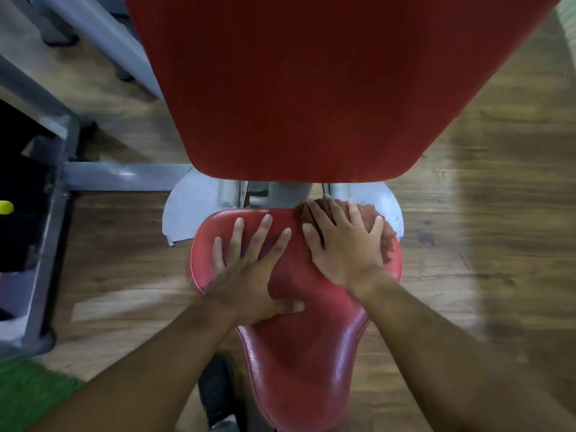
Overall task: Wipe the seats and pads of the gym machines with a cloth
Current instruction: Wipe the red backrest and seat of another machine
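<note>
Pressing flat, the right hand (344, 247) rubs the cloth (385, 241) on the seat's (299, 353) far corner; the left hand (246, 272), fingers spread, steadies the seat.

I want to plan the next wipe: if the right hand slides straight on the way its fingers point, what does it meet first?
Probably the grey bracket behind the seat; the right hand presses the cloth there already. Depth is unclear.

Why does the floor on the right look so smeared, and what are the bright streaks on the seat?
Head view: the wooden floor smears from motion blur; the wide lens bends the edges. The glossy red seat reflects overhead light as glare streaks. Both hands stay fairly sharp.
</note>
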A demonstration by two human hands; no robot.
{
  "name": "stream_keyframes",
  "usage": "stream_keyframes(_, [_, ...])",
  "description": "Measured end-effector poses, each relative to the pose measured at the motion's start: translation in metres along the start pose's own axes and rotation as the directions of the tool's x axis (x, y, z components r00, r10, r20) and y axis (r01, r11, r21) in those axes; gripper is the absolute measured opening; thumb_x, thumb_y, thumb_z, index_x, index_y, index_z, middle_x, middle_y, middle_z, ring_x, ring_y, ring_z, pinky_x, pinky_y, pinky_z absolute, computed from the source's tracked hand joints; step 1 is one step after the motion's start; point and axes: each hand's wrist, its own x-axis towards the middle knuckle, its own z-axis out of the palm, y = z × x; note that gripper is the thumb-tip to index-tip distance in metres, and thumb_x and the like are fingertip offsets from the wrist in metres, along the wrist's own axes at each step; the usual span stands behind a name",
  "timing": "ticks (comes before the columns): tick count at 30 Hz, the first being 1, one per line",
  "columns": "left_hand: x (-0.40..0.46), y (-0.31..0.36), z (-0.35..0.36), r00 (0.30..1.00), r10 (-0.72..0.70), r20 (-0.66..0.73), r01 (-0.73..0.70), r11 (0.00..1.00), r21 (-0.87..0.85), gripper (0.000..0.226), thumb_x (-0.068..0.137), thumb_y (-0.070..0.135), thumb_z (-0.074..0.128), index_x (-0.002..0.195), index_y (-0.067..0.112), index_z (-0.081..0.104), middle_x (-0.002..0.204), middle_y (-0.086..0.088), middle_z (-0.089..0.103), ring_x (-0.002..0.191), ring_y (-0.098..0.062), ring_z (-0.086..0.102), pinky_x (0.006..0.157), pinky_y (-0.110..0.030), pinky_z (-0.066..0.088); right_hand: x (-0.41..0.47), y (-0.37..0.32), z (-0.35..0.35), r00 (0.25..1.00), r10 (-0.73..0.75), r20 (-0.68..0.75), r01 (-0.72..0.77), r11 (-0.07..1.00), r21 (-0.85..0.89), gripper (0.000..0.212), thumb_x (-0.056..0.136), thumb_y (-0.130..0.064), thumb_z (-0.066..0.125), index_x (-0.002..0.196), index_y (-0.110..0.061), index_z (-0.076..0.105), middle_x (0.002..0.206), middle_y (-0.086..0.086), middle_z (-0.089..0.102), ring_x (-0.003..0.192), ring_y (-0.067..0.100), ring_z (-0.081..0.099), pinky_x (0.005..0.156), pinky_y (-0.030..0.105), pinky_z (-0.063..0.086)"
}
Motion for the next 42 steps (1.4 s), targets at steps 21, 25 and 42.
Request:
stream_keyframes(21, [-0.001, -0.013, -0.001, 0.999, 0.016, -0.036, -0.018, 0.998, -0.060, 0.121, 0.059, 0.090, 0.058, 0.145, 0.056, -0.021, 0.153, 0.021, -0.040, 0.142, -0.024, -0.039, 0.114, -0.059, -0.017, -0.103, -0.001, 0.040, 0.975, 0.125, -0.185, -0.095, 0.982, 0.162, 0.051, 0.100, -0.053, 0.032, 0.150, -0.045, 0.034, 0.165, -0.009, 0.021, 0.152, 0.036, 0.010, 0.105, 0.078, 0.017])
stream_keyframes(25, [-0.002, -0.015, -0.003, 0.999, 0.037, -0.015, -0.038, 0.998, -0.052, 0.115, 0.067, 0.085, 0.057, 0.147, 0.054, -0.019, 0.153, 0.018, -0.040, 0.142, -0.026, -0.038, 0.114, -0.060, -0.016, -0.179, -0.040, 0.070, 0.973, 0.009, -0.229, 0.041, 0.977, 0.211, 0.053, 0.102, -0.051, 0.031, 0.151, -0.035, 0.040, 0.165, -0.007, 0.024, 0.152, 0.036, 0.013, 0.109, 0.066, 0.030])
stream_keyframes(42, [-0.003, -0.021, -0.005, 0.997, 0.070, -0.034, -0.073, 0.992, -0.108, 0.103, 0.080, 0.068, 0.062, 0.150, 0.052, -0.011, 0.156, 0.019, -0.035, 0.144, -0.026, -0.035, 0.114, -0.057, -0.016, -0.211, -0.098, 0.080, 0.975, -0.061, -0.214, 0.065, 0.998, 0.011, 0.049, 0.100, -0.050, 0.035, 0.144, -0.035, 0.052, 0.159, -0.005, 0.038, 0.149, 0.031, 0.029, 0.110, 0.061, 0.031])
